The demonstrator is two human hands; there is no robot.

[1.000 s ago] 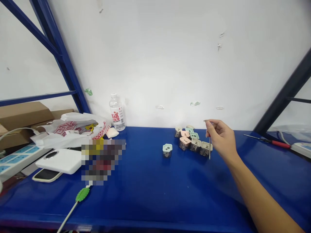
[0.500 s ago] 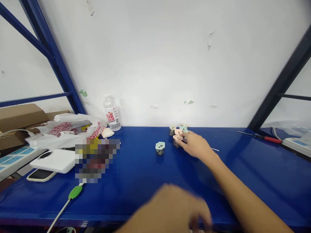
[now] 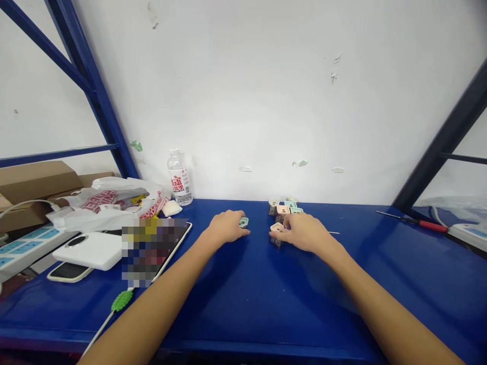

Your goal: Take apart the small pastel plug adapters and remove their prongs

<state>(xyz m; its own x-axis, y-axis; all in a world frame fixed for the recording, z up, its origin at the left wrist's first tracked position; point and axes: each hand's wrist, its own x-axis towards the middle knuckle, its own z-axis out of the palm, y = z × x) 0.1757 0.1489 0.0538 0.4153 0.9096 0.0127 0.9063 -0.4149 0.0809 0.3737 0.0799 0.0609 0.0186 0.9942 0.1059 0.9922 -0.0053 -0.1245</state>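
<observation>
My left hand [image 3: 227,226] is curled down on the blue steel shelf [image 3: 243,309], its fingers [image 3: 243,231] closed around a small mint-green plastic block [image 3: 244,222], with only the block's two-holed top showing past them. My right hand [image 3: 302,232] lies over a pink-topped block [image 3: 276,227] at the front of a tight cluster of pastel blocks [image 3: 285,209]. Its fingers [image 3: 283,221] rest across that cluster, but I cannot tell whether they are gripping anything. The block's dark lower body [image 3: 276,242] shows below my fingertips. The two hands are close together, with a narrow gap between them.

A thin metal pin [image 3: 334,232] lies just past my right hand, and a red-handled screwdriver [image 3: 429,225] sits further right, near a power strip [image 3: 466,233]. To the left are a plastic water bottle [image 3: 179,185], a crumpled white plastic bag [image 3: 114,203], a pixelated tablet [image 3: 154,251], and a smartphone [image 3: 69,271].
</observation>
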